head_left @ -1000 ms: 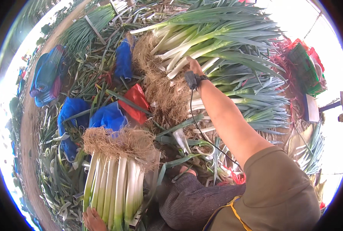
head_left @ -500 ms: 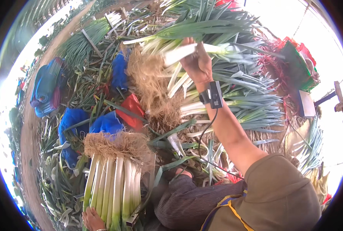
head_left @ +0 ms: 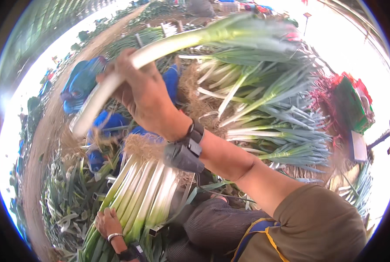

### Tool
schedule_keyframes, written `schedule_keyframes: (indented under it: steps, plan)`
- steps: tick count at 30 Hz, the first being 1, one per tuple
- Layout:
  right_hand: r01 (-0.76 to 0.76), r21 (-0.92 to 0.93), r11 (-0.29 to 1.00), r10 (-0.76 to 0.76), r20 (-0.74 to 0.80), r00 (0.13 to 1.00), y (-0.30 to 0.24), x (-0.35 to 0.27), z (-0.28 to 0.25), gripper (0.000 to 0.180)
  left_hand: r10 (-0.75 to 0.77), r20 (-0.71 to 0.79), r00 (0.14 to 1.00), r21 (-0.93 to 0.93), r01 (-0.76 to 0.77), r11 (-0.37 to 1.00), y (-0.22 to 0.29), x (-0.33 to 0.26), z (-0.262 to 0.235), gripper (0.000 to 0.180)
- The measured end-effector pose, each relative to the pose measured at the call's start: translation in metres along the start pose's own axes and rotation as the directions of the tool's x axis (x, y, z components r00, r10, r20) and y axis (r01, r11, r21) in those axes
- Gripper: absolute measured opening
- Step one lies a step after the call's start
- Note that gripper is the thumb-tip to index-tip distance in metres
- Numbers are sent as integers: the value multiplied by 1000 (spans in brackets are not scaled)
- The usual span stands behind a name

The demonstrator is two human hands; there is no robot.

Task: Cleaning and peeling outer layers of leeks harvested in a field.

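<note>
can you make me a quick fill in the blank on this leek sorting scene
1. The right hand holds one long ____ up in the air.
2. The left hand rests on a bundle of leeks lying across the person's ____.
3. The sacks lying behind the raised hand are ____ in colour.
4. The device strapped on the right arm sits at the ____.

Missing words: leek; lap; blue; wrist

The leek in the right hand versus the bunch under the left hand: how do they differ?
The single leek is held up in the air by the right hand; the bunch of leeks lies low, with the left hand resting on it. The single leek slants across the view and looks blurred; the bunch is many stalks packed side by side, sharp. Both have white shafts turning green.
</note>
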State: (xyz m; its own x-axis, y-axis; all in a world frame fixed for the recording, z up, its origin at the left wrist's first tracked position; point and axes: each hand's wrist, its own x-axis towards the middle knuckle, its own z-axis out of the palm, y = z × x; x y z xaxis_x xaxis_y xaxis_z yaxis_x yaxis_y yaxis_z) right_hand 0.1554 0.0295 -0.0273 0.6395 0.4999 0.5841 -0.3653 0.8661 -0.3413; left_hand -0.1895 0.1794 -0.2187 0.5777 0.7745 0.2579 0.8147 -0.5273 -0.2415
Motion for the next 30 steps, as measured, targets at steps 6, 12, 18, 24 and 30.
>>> schedule_keyframes:
  steps: [6, 12, 18, 24, 30]
  plan:
    - [-417, -320, 851, 499, 245, 831, 35, -32, 1, 31, -49, -15, 999, -32, 49, 998, -9, -5, -4, 29]
    - [-303, -738, 603, 408, -41, 912, 69, -37, -37, 42, -14, -41, 999, -28, 13, 1000, -2, -1, 4, 27]
    - [275, -896, 349, 126, 335, 934, 106, -28, -31, 46, -29, -11, 1000, -62, 28, 998, -3, -5, -8, 28]
    - [26, -633, 774, 349, 461, 816, 159, -46, -7, 40, -9, -48, 999, -50, 7, 999, -1, -7, -7, 28]
    - [483, -659, 577, 284, 716, 638, 206, -62, -8, 33, 3, -36, 999, -28, -4, 1000, 0, -7, -12, 29]
